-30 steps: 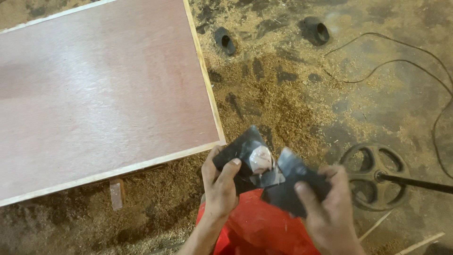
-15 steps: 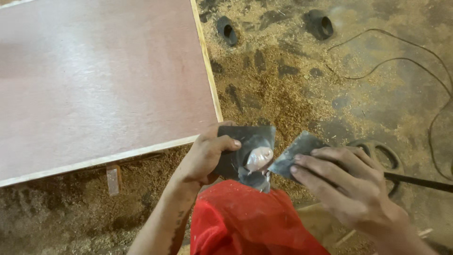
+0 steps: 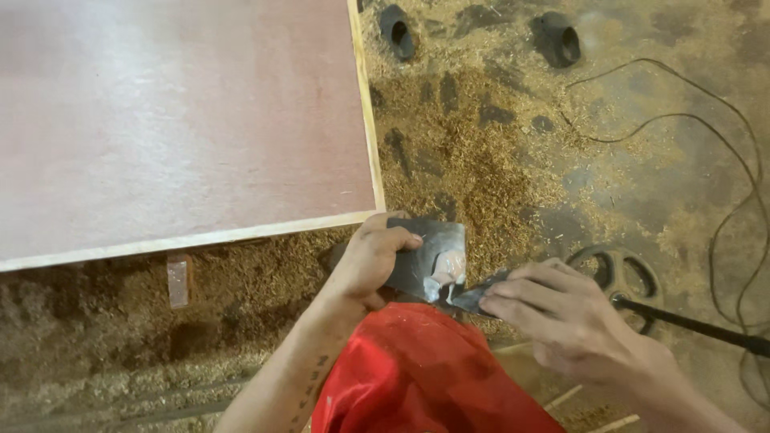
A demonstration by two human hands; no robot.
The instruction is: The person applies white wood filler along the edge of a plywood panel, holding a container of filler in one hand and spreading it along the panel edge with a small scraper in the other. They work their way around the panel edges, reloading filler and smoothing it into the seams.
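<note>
Seen from above, a person's two bare hands work over a sawdust-strewn floor (image 3: pixel 497 160). The left hand (image 3: pixel 370 261) is closed on a flat dark metal blade (image 3: pixel 429 261), thumb on its upper face and fingers curled beneath, holding it level just past the corner of a large reddish-brown board (image 3: pixel 176 120) with a pale wooden edge. A dab of pinkish-white paste (image 3: pixel 449 269) sits on the blade near its right edge, clear of the left thumb. The right hand (image 3: pixel 561 317) pinches a second, smaller dark blade (image 3: pixel 473 297), fingers laid flat along it; its tip touches the first blade just below the paste. A red cloth (image 3: pixel 425 373) lies below both hands. A black cable (image 3: pixel 706 160) loops across the floor to the right.
</note>
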